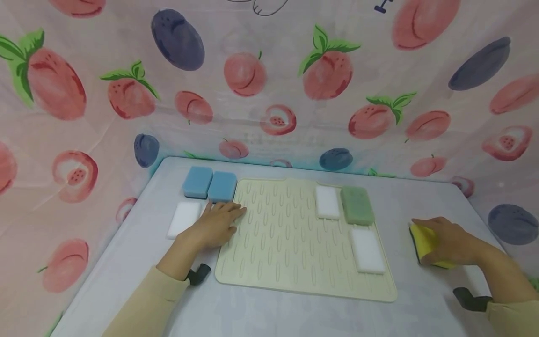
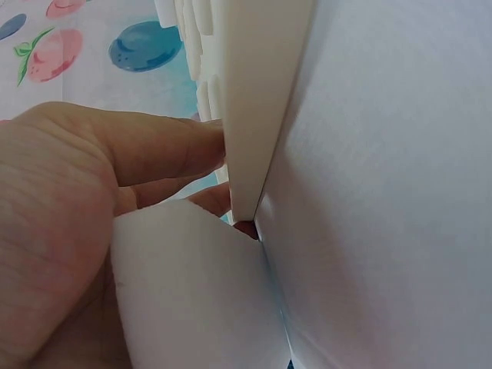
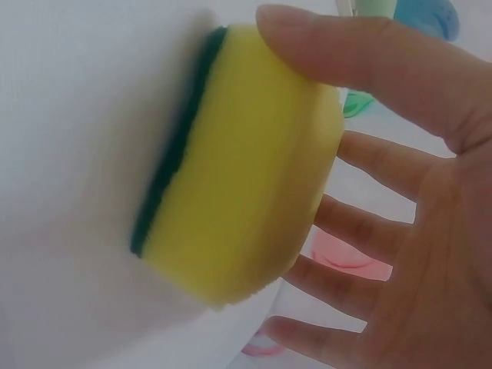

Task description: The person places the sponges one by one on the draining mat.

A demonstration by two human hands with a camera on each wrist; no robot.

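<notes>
My right hand (image 1: 456, 243) grips a yellow scouring sponge (image 1: 426, 243) with a dark green pad, right of the mat. In the right wrist view the thumb presses one side of the sponge (image 3: 246, 161) and the fingers lie along the other; its green face is turned to the table. My left hand (image 1: 215, 224) rests at the left edge of a cream ribbed mat (image 1: 286, 234), fingers extended and touching it. Under the left palm a white sponge (image 2: 192, 284) shows in the left wrist view; in the head view the white sponge (image 1: 184, 217) is partly covered.
Two blue sponges (image 1: 222, 186) lie beyond the left hand. On the mat's right side are a white sponge (image 1: 327, 202), a green sponge (image 1: 357, 206) and another white sponge (image 1: 367, 250). A fruit-print curtain (image 1: 269, 84) hangs behind the white table (image 1: 294, 318).
</notes>
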